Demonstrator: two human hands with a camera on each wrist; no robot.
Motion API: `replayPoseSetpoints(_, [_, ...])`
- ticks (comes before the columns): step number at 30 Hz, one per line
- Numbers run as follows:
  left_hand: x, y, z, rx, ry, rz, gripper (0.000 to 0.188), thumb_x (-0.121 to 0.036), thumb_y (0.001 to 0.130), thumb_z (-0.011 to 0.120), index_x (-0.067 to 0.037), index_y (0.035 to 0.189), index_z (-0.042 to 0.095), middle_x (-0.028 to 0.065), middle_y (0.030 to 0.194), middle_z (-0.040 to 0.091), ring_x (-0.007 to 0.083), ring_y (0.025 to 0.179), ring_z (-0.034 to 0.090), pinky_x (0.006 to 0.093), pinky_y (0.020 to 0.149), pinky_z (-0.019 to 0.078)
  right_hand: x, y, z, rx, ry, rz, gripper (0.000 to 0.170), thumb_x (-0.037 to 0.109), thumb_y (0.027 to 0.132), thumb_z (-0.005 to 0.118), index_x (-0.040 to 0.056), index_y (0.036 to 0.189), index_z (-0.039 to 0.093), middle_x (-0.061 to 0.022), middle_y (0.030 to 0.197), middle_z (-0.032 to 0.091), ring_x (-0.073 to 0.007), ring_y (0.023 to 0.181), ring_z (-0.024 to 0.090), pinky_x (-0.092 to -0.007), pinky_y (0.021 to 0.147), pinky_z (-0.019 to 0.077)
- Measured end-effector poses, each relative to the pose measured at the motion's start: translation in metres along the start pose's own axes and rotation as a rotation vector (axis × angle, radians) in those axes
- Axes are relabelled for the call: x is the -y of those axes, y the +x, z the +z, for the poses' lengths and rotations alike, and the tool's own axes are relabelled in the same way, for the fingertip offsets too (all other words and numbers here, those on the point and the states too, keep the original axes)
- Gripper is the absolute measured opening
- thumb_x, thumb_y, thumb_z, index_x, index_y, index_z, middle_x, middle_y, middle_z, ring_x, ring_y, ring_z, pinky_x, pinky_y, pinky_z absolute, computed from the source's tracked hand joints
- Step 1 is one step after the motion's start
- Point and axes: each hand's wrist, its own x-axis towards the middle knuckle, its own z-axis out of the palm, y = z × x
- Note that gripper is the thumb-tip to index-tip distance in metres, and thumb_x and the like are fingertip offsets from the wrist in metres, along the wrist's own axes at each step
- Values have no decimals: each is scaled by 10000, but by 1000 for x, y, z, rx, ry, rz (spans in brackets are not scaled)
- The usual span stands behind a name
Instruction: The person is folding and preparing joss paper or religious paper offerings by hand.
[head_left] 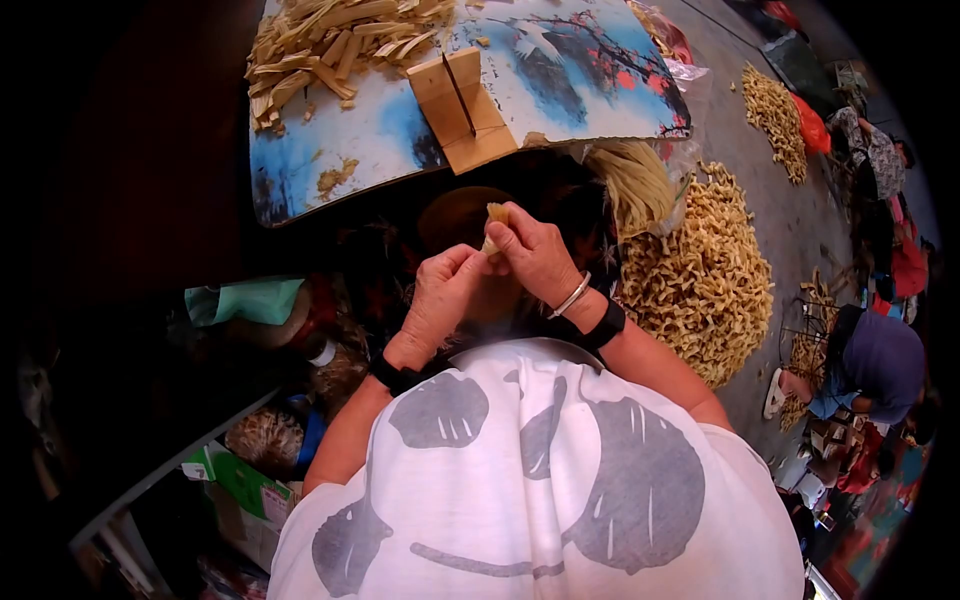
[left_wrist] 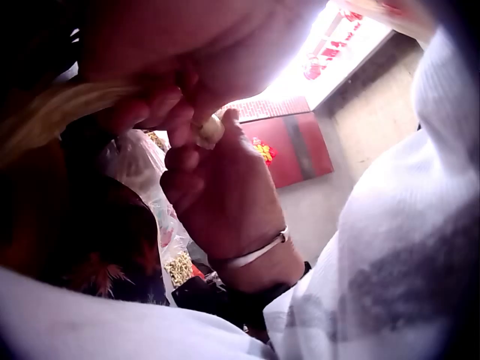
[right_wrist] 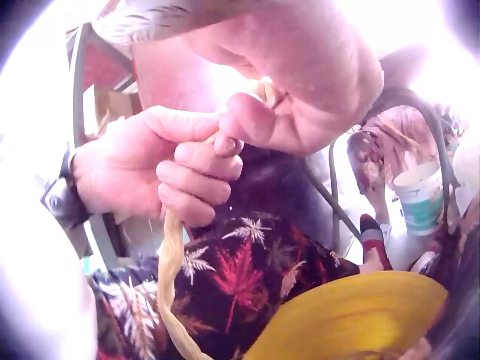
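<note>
A long pale yellow strip (right_wrist: 171,262), soft and creased, runs between both hands in front of the body. My left hand (head_left: 437,300) holds it with curled fingers, thumb on top; in the right wrist view its loose tail hangs below that hand. My right hand (head_left: 540,262) pinches the strip close by, fingertips right at the left hand's thumb. A short end (head_left: 497,213) pokes up above the right hand in the head view. A small folded part (left_wrist: 210,133) shows between the fingers in the left wrist view. Dark patterned cloth (right_wrist: 240,270) lies beneath the hands.
Ahead, a painted tabletop (head_left: 370,150) bears a heap of pale sticks (head_left: 340,50) and a slotted wooden stand (head_left: 465,115). To the right are a bundle of long strands (head_left: 635,185) and a big pile of knotted pieces (head_left: 700,280). Farther right, a person (head_left: 880,360) bends low.
</note>
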Motion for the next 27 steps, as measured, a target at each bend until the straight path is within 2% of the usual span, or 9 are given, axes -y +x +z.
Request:
replayPoseSetpoints(2, [-2, 2, 0, 5, -30, -8, 215, -196, 999, 556, -46, 879, 651, -86, 670, 473, 19, 566, 376, 183, 504, 292, -6, 2, 0, 98, 121, -52, 169, 208, 928, 644, 43, 942, 611, -55, 732, 629, -155, 576, 571, -295, 549, 471])
replayPoseSetpoints(5, [-6, -1, -6, 51, -122, -25, 221, -199, 999, 559, -50, 854, 634, -89, 649, 438, 15, 552, 347, 187, 500, 275, -7, 3, -9, 198, 377, 179, 129, 174, 893, 689, 69, 921, 620, 36, 717, 579, -49, 569, 486, -211, 504, 397])
replayPoseSetpoints(11, [-16, -15, -20, 139, -138, -190, 237, -219, 1000, 568, -53, 841, 626, -88, 619, 418, 18, 535, 330, 188, 494, 266, 9, -2, -26, 205, 597, 453, 91, 126, 898, 680, 101, 920, 595, 74, 687, 475, -16, 517, 373, -177, 450, 272])
replayPoseSetpoints(13, [-21, -10, -25, 149, -54, -121, 201, -207, 995, 582, -35, 927, 661, -76, 656, 464, 18, 556, 373, 183, 504, 302, 17, 5, -29, 226, 603, 425, 98, 155, 922, 672, 89, 915, 601, 60, 693, 500, -18, 524, 402, -178, 449, 289])
replayPoseSetpoints(18, [-65, 23, -42, -85, 386, 342, 118, -113, 950, 626, -5, 965, 672, -34, 672, 535, 35, 621, 477, 211, 556, 404, 59, 43, -39, 94, 421, 123, 210, 217, 997, 579, 21, 1014, 652, 23, 706, 597, -56, 588, 565, -211, 511, 438])
replayPoseSetpoints(21, [-96, 54, -51, -209, 533, 507, 112, -98, 941, 624, 3, 938, 670, 16, 653, 563, 72, 610, 496, 248, 557, 414, 73, 71, -36, -112, 70, -139, 196, 201, 989, 581, 18, 980, 651, 1, 698, 609, -57, 600, 585, -232, 520, 456])
replayPoseSetpoints(25, [-110, 94, -54, -298, 545, 550, 132, -122, 940, 632, 6, 934, 665, 19, 645, 566, 84, 607, 489, 264, 566, 421, 68, 115, -33, -328, -102, -371, 154, 172, 958, 606, 20, 962, 631, -141, 743, 638, -252, 629, 632, -331, 576, 480])
replayPoseSetpoints(26, [-113, 100, -54, -319, 548, 551, 137, -127, 939, 635, 6, 932, 665, 20, 643, 565, 85, 608, 487, 268, 568, 423, 67, 121, -35, -358, -130, -391, 141, 159, 939, 617, 20, 961, 625, -189, 790, 630, -348, 698, 631, -382, 613, 485])
replayPoseSetpoints(27, [-112, 108, -54, -334, 520, 551, 138, -131, 937, 638, 4, 930, 665, 21, 643, 564, 85, 608, 487, 272, 568, 424, 61, 129, -33, -378, -163, -415, 138, 156, 935, 617, 19, 953, 620, -190, 797, 630, -355, 711, 631, -393, 619, 485])
